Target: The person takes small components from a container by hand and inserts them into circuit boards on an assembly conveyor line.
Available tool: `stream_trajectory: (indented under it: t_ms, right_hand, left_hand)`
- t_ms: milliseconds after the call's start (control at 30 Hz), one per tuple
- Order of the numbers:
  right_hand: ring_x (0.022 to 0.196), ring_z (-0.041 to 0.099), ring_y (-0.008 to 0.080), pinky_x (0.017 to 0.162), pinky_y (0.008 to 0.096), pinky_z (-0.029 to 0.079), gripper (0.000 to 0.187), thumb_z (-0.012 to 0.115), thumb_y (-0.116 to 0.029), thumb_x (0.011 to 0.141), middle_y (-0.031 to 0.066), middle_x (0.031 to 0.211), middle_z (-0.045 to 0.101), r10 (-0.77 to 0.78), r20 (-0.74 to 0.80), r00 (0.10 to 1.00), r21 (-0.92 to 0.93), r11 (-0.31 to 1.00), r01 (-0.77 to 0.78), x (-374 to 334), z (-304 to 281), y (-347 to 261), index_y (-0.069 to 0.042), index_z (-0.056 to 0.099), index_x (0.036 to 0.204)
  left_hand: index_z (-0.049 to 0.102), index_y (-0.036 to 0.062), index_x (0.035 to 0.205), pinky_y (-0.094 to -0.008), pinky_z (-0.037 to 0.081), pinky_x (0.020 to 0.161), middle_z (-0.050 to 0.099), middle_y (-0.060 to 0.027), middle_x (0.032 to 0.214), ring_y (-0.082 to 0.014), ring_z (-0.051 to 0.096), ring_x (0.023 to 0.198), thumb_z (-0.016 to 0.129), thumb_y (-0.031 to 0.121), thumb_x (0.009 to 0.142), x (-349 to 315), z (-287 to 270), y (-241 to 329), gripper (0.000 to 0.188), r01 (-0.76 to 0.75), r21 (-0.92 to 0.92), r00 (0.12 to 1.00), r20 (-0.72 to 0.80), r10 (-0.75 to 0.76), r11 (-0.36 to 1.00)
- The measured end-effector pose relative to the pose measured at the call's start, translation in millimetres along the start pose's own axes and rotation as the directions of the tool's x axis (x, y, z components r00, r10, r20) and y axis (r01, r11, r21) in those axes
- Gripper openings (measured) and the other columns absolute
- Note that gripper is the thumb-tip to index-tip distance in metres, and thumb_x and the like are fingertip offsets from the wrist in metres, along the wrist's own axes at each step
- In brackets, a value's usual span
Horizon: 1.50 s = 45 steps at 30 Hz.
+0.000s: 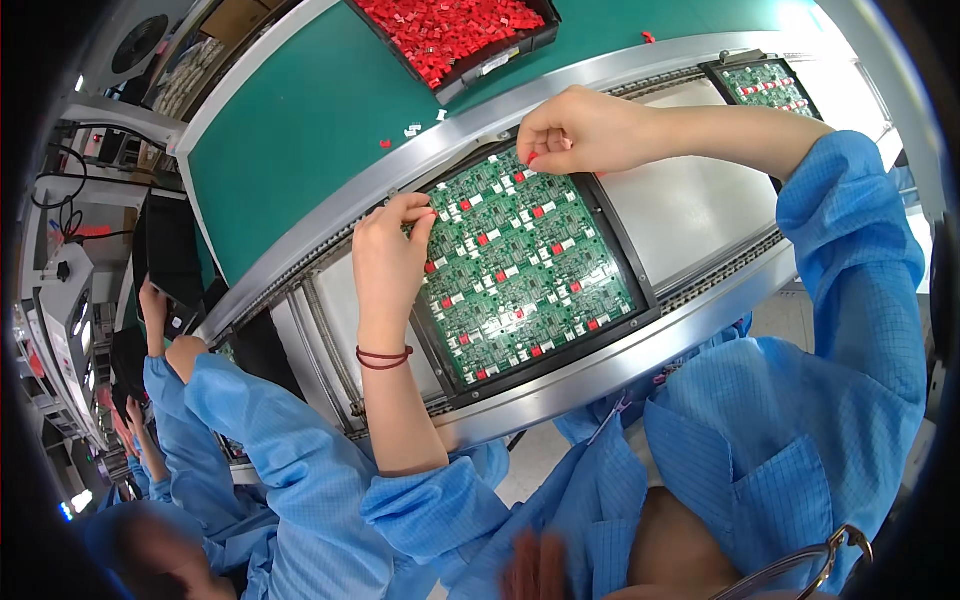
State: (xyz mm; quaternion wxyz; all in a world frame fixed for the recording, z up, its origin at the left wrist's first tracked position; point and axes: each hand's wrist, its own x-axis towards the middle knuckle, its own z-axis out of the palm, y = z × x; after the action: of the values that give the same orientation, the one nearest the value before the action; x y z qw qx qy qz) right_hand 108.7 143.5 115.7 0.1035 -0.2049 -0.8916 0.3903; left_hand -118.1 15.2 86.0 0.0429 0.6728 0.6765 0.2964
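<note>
A green circuit board panel [510,265] lies in a black frame [620,250] on the conveyor, with white sockets and small red plastic pieces [502,276] spread over it. At the panel's far left corner, the thumb and forefinger of my left hand [392,250] are pinched together, and a speck of red shows at their tips. My right hand [580,132] reaches over the far right corner. Its fingers are closed on a small red plastic piece [532,158], held just above or against the board; contact is hard to tell.
Beyond the conveyor rail [340,228], a black bin [500,62] full of red pieces stands on the green tabletop [290,150]. Loose white pieces [412,130] lie nearby. Another framed board [765,85] sits farther right. A co-worker's blue sleeve [270,420] is at left.
</note>
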Motion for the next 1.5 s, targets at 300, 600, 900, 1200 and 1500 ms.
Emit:
stream_trajectory:
  t_ms: [300, 600, 900, 1200, 1500]
  right_hand:
    - [0.069, 0.060, 0.0150, 0.064, 0.0265, 0.048, 0.015, 0.057, -0.011, 0.080, 0.0080, 0.078, 0.062, -0.037, 0.020, 0.999, -0.057, 0.998, 0.038, 3, 2, 9, -0.002, 0.057, 0.091]
    - [0.070, 0.057, 0.0147, 0.064, 0.0269, 0.047, 0.013, 0.059, -0.013, 0.079, 0.0064, 0.077, 0.059, 0.052, -0.054, 0.997, -0.128, 0.990, -0.059, 11, 10, 42, -0.004, 0.059, 0.087]
    - [0.069, 0.049, 0.0138, 0.063, 0.0269, 0.043, 0.012, 0.065, -0.015, 0.073, 0.0048, 0.080, 0.053, 0.122, -0.069, 0.990, -0.154, 0.979, -0.132, 15, 21, 48, -0.004, 0.064, 0.078]
    - [0.066, 0.049, 0.0119, 0.061, 0.0252, 0.042, 0.011, 0.065, -0.013, 0.073, 0.0037, 0.078, 0.052, 0.091, -0.074, 0.993, -0.132, 0.986, -0.101, 21, 27, 47, -0.004, 0.064, 0.079]
    - [0.061, 0.046, 0.0108, 0.056, 0.0242, 0.041, 0.008, 0.066, -0.010, 0.072, 0.0024, 0.073, 0.050, 0.007, -0.127, 0.992, -0.145, 0.989, -0.026, 17, 38, 48, -0.003, 0.064, 0.076]
  left_hand:
    - [0.060, 0.0038, 0.082, -0.0318, 0.043, 0.067, 0.064, -0.0056, 0.072, -0.0214, 0.059, 0.069, 0.064, 0.004, 0.071, 2, 5, -4, 0.012, -0.001, -0.066, 1.000, 0.005, 0.002, 0.998]
    - [0.060, 0.0060, 0.079, -0.0335, 0.042, 0.070, 0.060, -0.0044, 0.068, -0.0214, 0.055, 0.067, 0.063, 0.005, 0.071, 1, 13, -13, 0.009, -0.120, 0.112, 0.993, 0.020, 0.119, 0.986]
    - [0.058, 0.0055, 0.085, -0.0339, 0.041, 0.072, 0.060, -0.0054, 0.073, -0.0226, 0.055, 0.076, 0.062, 0.003, 0.071, 0, 13, -14, 0.015, -0.136, 0.077, 0.990, 0.035, 0.134, 0.988]
    - [0.057, 0.0044, 0.088, -0.0343, 0.041, 0.074, 0.060, -0.0066, 0.079, -0.0228, 0.054, 0.079, 0.062, 0.004, 0.072, -6, 5, -13, 0.017, -0.176, 0.181, 0.983, -0.016, 0.182, 0.968]
    - [0.058, 0.0043, 0.085, -0.0340, 0.041, 0.072, 0.060, -0.0072, 0.076, -0.0221, 0.054, 0.077, 0.060, 0.007, 0.074, -10, 6, -25, 0.011, -0.190, 0.160, 0.980, -0.029, 0.197, 0.969]
